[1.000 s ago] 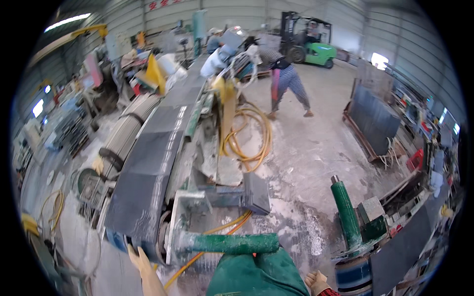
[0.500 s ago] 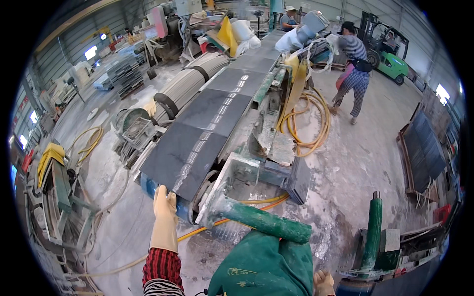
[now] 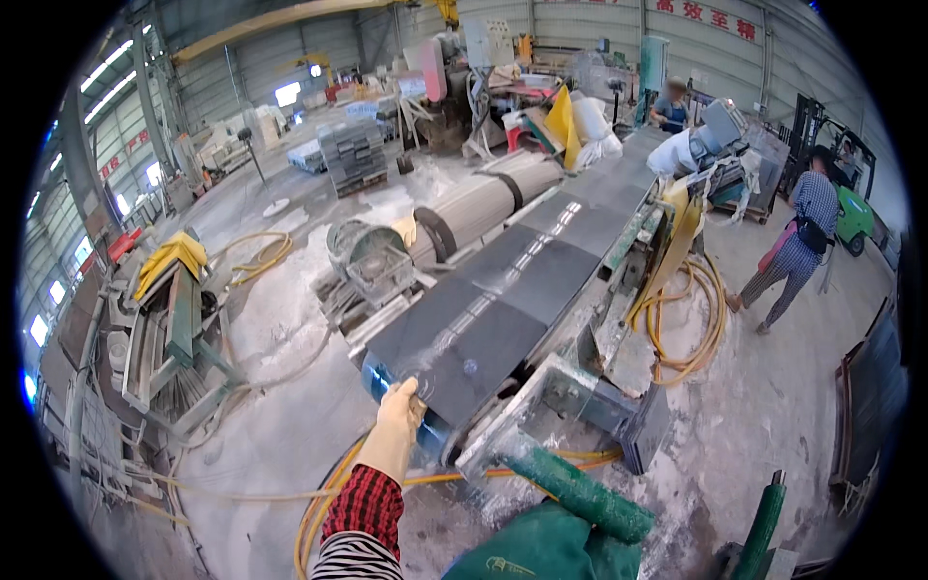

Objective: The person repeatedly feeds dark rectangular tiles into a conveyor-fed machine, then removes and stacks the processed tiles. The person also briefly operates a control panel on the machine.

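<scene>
My left hand (image 3: 398,421), in a pale rubber glove, is at the near end of a row of dark grey stone slabs. Its fingers are bent over the end edge of the nearest slab (image 3: 464,350). The slabs lie end to end on a conveyor belt, whose blue roller end (image 3: 379,383) shows beside the glove. White light streaks reflect along the slabs' middle. My right hand is out of view. Below the conveyor's end, my green apron (image 3: 527,551) is near a green pipe (image 3: 580,495) on the frame.
Yellow hoses (image 3: 691,338) coil right of the conveyor. A dark slab stack (image 3: 646,430) leans by its frame. A person in checked clothes (image 3: 797,232) stands near a green forklift (image 3: 853,215); another person (image 3: 669,108) is at the far end. A yellow-topped rack (image 3: 174,259) stands left.
The view has swung left and up, so the scene sits further right and lower. My left hand stays at the slab's end, fingers more bent. My right hand has left the view.
</scene>
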A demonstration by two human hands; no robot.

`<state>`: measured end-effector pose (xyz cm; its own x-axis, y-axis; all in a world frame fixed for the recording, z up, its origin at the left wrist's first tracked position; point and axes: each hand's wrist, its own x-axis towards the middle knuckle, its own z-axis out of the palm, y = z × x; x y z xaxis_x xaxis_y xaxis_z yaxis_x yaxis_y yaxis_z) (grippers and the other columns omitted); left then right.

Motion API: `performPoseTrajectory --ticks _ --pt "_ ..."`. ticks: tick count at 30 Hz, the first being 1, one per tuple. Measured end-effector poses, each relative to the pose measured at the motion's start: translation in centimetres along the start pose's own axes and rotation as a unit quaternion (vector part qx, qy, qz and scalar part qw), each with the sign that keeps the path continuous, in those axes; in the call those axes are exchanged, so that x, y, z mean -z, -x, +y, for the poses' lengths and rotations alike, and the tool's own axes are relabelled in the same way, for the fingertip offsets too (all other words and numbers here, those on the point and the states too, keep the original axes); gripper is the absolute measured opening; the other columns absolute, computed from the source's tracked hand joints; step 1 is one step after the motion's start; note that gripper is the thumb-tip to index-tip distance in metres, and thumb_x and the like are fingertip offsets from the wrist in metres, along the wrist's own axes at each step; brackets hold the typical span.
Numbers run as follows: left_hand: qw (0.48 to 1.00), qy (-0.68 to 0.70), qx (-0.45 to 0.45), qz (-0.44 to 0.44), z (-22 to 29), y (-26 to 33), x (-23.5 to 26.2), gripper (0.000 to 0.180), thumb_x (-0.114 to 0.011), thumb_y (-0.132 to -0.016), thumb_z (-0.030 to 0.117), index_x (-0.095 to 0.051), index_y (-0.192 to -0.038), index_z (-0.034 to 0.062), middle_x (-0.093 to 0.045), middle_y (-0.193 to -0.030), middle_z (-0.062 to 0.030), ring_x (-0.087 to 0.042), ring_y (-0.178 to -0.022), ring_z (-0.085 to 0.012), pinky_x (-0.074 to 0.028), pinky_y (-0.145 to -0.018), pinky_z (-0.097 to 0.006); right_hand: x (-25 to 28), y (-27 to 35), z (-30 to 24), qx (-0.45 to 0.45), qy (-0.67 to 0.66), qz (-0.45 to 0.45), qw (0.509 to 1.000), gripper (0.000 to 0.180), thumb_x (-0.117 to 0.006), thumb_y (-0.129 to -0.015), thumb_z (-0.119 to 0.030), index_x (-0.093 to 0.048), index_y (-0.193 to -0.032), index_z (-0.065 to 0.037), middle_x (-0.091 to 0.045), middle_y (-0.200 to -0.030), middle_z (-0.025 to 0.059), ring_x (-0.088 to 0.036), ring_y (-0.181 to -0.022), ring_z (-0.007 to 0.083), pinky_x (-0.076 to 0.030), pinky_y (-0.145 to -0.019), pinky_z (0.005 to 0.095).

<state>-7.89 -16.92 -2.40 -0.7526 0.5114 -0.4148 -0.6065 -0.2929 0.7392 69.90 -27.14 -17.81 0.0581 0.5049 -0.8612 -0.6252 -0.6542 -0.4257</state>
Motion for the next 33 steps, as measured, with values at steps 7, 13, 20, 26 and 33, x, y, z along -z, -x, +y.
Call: performPoseTrajectory --ticks 7,13,20,26,33 --pt "0.999 0.022 -0.036 0.031 -0.7 3.6 -0.8 0.014 -0.067 -0.09 0.009 -0.055 -0.098 0.0088 -0.052 -0.066 0.0002 -0.05 -0.049 -0.013 -0.045 -0.044 -0.026 -3.8 0.3 -0.8 0.094 -0.125 0.036 0.987 0.034 -0.041 -0.104 -0.039 -0.046 -0.082 -0.013 -0.04 -0.074 0.0027 -0.04 -0.063 0.0209 -0.037 -0.06 0.0321" --pt "0.995 -0.02 -0.014 0.092 0.4 10.0 -0.9 0.016 -0.068 -0.091 0.009 -0.055 -0.1 0.0086 -0.058 -0.075 -0.0003 -0.053 -0.055 -0.0048 -0.046 -0.047 -0.018 3.1 2.5 -0.4 0.122 -0.053 0.053 0.99 0.038 -0.041 -0.104 -0.041 -0.056 -0.117 -0.008 -0.06 -0.102 0.0103 -0.059 -0.091 0.0289 -0.052 -0.082 0.0396" --pt "0.982 -0.045 -0.017 0.184 1.3 10.4 0.5 0.013 -0.07 -0.089 0.014 -0.058 -0.093 0.0154 -0.058 -0.084 0.0054 -0.05 -0.054 0.0008 -0.039 -0.044 -0.014 8.8 4.5 -0.4 0.148 -0.065 0.107 0.981 0.048 -0.054 -0.1 -0.04 -0.053 -0.132 -0.004 -0.062 -0.126 0.016 -0.065 -0.102 0.0347 -0.059 -0.078 0.0413" --pt "0.984 -0.073 -0.032 0.157 1.8 9.1 3.4 0.01 -0.068 -0.09 0.017 -0.058 -0.094 0.016 -0.053 -0.077 0.0067 -0.045 -0.052 -0.0006 -0.039 -0.048 -0.015 2.9 4.1 -2.5 0.143 -0.044 0.146 0.978 0.045 -0.048 -0.103 -0.038 -0.055 -0.131 -0.003 -0.064 -0.123 0.0158 -0.066 -0.102 0.0312 -0.058 -0.075 0.036" --pt "0.961 -0.188 -0.067 0.192 -3.3 5.9 5.5 0.043 -0.049 -0.097 0.045 -0.055 -0.123 0.0117 -0.061 -0.111 -0.0053 -0.06 -0.09 -0.0183 -0.052 -0.076 -0.033 -7.2 -0.7 -9.7 0.272 0.034 0.019 0.961 0.04 -0.054 -0.102 -0.028 -0.054 -0.132 -0.002 -0.064 -0.123 0.0166 -0.068 -0.094 0.0276 -0.056 -0.074 0.0316"
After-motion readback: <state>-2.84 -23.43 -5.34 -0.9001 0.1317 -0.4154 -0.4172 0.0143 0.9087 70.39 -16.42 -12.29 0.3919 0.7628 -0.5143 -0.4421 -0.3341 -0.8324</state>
